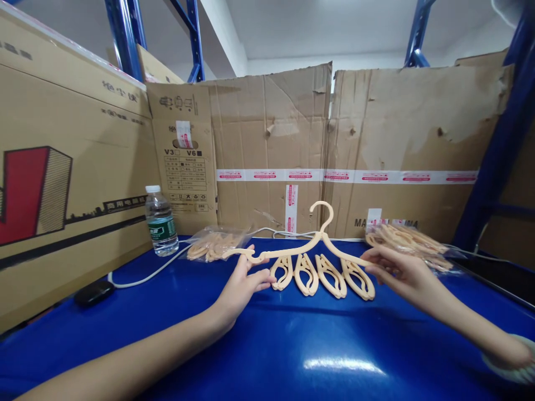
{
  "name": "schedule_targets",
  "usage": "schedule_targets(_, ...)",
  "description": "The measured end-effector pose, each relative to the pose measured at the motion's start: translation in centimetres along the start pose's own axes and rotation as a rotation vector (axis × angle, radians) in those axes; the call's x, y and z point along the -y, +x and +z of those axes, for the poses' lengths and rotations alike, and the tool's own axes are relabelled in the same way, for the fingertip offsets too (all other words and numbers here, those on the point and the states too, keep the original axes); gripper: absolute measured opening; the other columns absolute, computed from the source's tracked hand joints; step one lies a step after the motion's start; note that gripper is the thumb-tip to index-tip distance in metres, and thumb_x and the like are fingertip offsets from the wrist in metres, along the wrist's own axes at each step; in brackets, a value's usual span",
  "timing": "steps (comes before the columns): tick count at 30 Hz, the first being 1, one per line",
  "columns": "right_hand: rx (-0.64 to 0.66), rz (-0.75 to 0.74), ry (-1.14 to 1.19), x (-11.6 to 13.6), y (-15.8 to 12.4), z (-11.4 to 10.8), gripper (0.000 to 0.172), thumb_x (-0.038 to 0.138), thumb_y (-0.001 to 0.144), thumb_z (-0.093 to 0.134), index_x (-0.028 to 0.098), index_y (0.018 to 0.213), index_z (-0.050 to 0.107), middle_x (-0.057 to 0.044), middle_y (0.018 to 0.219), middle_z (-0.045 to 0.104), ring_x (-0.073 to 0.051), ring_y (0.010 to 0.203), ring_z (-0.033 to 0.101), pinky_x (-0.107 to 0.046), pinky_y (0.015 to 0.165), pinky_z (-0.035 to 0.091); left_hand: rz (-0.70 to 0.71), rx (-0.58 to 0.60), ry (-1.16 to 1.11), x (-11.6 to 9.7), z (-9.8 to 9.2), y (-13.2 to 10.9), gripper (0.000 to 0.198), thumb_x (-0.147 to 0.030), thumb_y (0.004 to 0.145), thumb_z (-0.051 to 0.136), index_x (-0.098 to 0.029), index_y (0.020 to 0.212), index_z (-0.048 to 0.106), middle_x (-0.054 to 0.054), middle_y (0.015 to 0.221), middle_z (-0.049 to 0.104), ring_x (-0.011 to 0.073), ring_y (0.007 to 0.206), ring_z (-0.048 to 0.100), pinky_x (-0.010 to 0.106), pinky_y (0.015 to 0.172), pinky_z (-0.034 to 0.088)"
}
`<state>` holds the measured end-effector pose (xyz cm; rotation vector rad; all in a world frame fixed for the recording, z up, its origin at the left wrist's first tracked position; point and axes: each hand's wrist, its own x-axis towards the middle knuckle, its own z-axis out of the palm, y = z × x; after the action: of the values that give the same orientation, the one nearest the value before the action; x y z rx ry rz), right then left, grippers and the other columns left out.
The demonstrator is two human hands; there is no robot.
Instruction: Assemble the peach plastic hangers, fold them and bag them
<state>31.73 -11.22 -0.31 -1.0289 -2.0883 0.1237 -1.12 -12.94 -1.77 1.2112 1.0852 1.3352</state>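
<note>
A beige folding clothes hanger (pixel 295 250) is spread wide above the blue table, its hook pointing up. My left hand (pixel 246 278) is closed on the hanger's left arm, near a curved notch. At the opposite end, my right hand (pixel 395 267) pinches the tip of the right arm. Behind and below the held hanger, several folded hangers (pixel 307 275) of the same beige kind lie in a row on the table. The one at the left of the row is close to my left fingers.
Clear bags of beige hangers lie at the back left (pixel 217 244) and back right (pixel 412 242). A water bottle (pixel 161 223) stands at left, near a black mouse-like object (pixel 94 293) and white cable (pixel 146 277). Cardboard (pixel 267 145) walls the table's (pixel 267 351) rear.
</note>
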Motion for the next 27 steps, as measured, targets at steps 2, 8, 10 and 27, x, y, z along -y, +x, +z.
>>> schedule_targets(2, 0.045, 0.026, 0.028, 0.3, -0.2, 0.5, 0.027, 0.046, 0.094, 0.049, 0.021, 0.100, 0.060, -0.004, 0.079, 0.068, -0.015, 0.056, 0.059, -0.027, 0.052, 0.050, 0.005, 0.036, 0.040, -0.1, 0.2, -0.3, 0.063, -0.018, 0.084, 0.059, -0.021, 0.137, 0.026, 0.014, 0.123, 0.057, 0.0140, 0.071, 0.069, 0.033, 0.075, 0.054)
schedule_targets(8, 0.086, -0.009, -0.040, 0.3, -0.4, 1.1, 0.030, 0.047, 0.095, 0.045, 0.022, 0.100, 0.062, -0.005, 0.082, 0.070, -0.017, 0.061, 0.060, -0.028, 0.053, 0.048, 0.053, 0.029, 0.028, -1.0, -0.1, -0.4, 0.039, -0.023, 0.081, 0.062, -0.019, 0.115, 0.043, 0.010, 0.114, 0.061, 0.0113, 0.067, 0.064, 0.026, 0.064, 0.050)
schedule_targets(10, 0.078, -0.017, -0.064, 0.1, -0.4, 1.0, 0.030, 0.047, 0.095, 0.045, 0.022, 0.100, 0.062, -0.005, 0.082, 0.070, -0.017, 0.060, 0.059, -0.028, 0.053, 0.046, 0.060, 0.008, -0.014, -1.2, -0.3, -0.2, 0.040, -0.025, 0.080, 0.063, -0.020, 0.114, 0.043, 0.009, 0.111, 0.062, 0.0112, 0.067, 0.064, 0.027, 0.066, 0.050)
schedule_targets(27, 0.100, -0.051, -0.051, 0.1, -0.6, 1.4, 0.024, 0.042, 0.094, 0.048, 0.024, 0.098, 0.063, -0.003, 0.079, 0.069, -0.017, 0.059, 0.060, -0.028, 0.052, 0.046, 0.282, 0.264, 0.348, 0.6, -0.7, 0.4, 0.050, -0.033, 0.084, 0.059, -0.016, 0.130, 0.052, 0.010, 0.115, 0.065, 0.0226, 0.099, 0.063, 0.036, 0.088, 0.048)
